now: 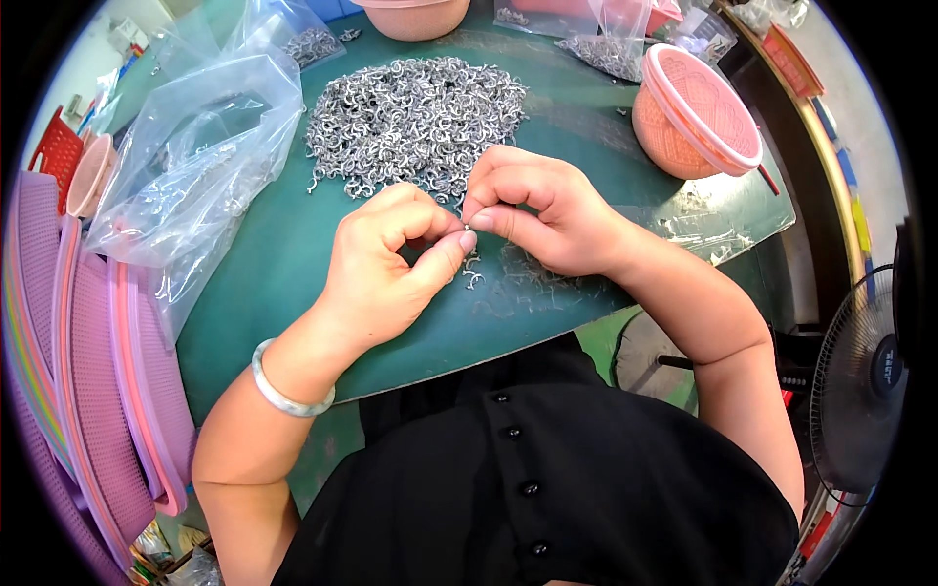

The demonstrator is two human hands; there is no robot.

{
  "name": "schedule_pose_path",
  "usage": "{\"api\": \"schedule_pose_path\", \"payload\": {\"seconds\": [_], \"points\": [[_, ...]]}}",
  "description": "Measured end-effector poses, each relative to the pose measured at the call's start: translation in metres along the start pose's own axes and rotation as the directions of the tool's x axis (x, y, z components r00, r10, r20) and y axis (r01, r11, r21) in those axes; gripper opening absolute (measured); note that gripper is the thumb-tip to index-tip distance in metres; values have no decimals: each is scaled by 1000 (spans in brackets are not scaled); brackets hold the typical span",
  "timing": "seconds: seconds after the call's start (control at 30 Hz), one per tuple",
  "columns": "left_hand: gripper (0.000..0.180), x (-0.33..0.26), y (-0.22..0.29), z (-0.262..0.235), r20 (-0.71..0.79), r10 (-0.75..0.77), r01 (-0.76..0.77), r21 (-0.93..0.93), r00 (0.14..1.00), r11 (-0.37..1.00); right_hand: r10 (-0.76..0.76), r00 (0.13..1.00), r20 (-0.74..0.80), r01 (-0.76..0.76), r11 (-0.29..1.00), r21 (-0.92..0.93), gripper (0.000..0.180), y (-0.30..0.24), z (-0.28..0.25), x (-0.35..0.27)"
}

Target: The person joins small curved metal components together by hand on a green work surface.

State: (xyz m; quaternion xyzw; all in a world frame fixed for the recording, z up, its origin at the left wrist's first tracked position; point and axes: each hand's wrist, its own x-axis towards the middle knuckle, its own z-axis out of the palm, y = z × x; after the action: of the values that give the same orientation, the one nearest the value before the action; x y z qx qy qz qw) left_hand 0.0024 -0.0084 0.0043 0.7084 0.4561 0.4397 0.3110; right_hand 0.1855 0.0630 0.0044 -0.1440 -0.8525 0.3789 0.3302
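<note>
A large heap of small, curved, silvery-grey metal pieces (415,122) lies on the green tabletop just beyond my hands. My left hand (376,264), with a pale bangle (283,396) on its wrist, pinches thumb to forefinger. Its fingertips meet those of my right hand (547,210), which is closed in a pinch too. Between them a tiny bit of a metal piece (467,228) shows; most of it is hidden by the fingers. A few loose metal pieces (473,280) lie on the table right below the fingertips.
Clear plastic bags (210,146) spread over the table's left side. A pink basket (696,112) lies tilted at the right, and another pink bowl (415,15) stands at the back. Bags of metal pieces (611,54) sit at the back right. Purple baskets (98,342) stand left; a fan (860,376) stands right.
</note>
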Motion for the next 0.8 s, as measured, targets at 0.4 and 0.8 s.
{"api": "schedule_pose_path", "payload": {"seconds": [0.4,0.8], "points": [[4,1,-7,1,-74,-54,46,-101,996,994,7,1000,-14,-7,1000,3,8,3,-2,0],[5,1,-10,-1,-1,-173,167,-266,985,949,-24,998,-51,21,998,-51,8,4,0,0]]}}
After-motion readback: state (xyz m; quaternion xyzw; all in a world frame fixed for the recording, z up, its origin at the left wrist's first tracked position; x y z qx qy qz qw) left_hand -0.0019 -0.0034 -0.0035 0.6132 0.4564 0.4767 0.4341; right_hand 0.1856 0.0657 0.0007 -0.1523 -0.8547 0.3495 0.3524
